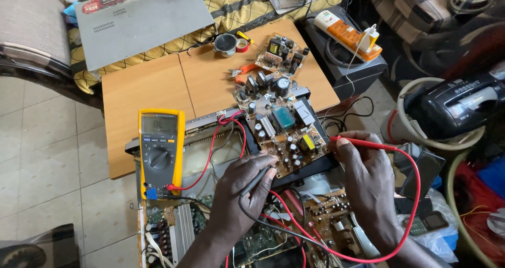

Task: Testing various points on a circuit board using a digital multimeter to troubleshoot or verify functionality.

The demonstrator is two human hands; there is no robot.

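left hand [239,186]: grip clenched on black probe [256,179], held like a pen, tip down at the 7 o'clock corner of the brown circuit board [279,128]
right hand [368,181]: grip pinching red probe [363,142] between thumb and fingers, tip at the board's 4 o'clock edge, near a yellow part
brown circuit board: tilted, lying on a black chassis [315,165], crowded with capacitors, a pale blue block near its middle
multimeter [160,152]: yellow case, dark dial, grey screen; lies flat at 9 o'clock of the left hand, on an open chassis; reading too small to tell
leads: red lead [415,194] loops from the red probe round the right wrist at 4 o'clock and runs back under both hands; second red run goes from the meter's base up toward the board; black lead [268,226] drops from the black probe toward 6 o'clock
lower boards [326,220]: more exposed boards and a finned heatsink under both forearms, 6 o'clock
worktop [152,86]: wooden, at 12 o'clock of the board; carries a smaller board [281,49], orange-handled pliers [242,73], a small tin and a tape roll
grey case lid [139,21]: at 11 o'clock, on a patterned cloth
power strip [347,34]: white and orange, at 1 o'clock, a white plug seated in it
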